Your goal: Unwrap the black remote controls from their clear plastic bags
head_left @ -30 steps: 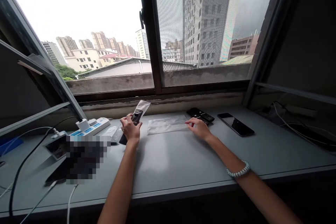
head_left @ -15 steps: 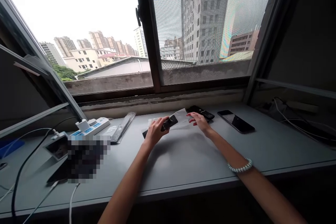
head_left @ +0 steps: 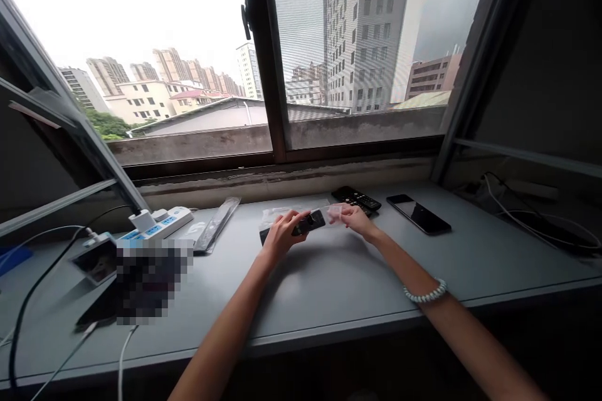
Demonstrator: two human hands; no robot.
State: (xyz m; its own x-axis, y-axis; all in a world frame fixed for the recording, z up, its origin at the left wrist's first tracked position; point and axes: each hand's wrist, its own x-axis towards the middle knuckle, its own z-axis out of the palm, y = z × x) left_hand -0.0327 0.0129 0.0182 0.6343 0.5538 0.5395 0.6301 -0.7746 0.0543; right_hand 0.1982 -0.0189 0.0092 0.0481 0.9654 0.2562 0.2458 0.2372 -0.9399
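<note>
My left hand (head_left: 285,235) is wrapped round a slim black remote control (head_left: 316,220), tilted just above the desk. The round pad near its right end shows, while the fingers cover its middle. A clear plastic bag (head_left: 334,212) extends past that right end, and my right hand (head_left: 353,219) pinches it between thumb and fingers. I cannot tell how much of the remote is inside the plastic. Behind my right hand lie black remote controls (head_left: 367,199), partly hidden by it. More clear plastic (head_left: 273,213) rests on the desk behind my left hand.
A black phone (head_left: 418,214) lies on the grey desk (head_left: 357,301) at right. At left are a long item in clear wrapping (head_left: 217,225), a white power strip (head_left: 160,224), a small framed screen (head_left: 96,260) and a dark, blurred-out device (head_left: 101,307) with cables.
My right hand has closed from spread fingers into a pinch on the plastic bag. The remote in my left hand has shifted slightly right and lies flatter.
</note>
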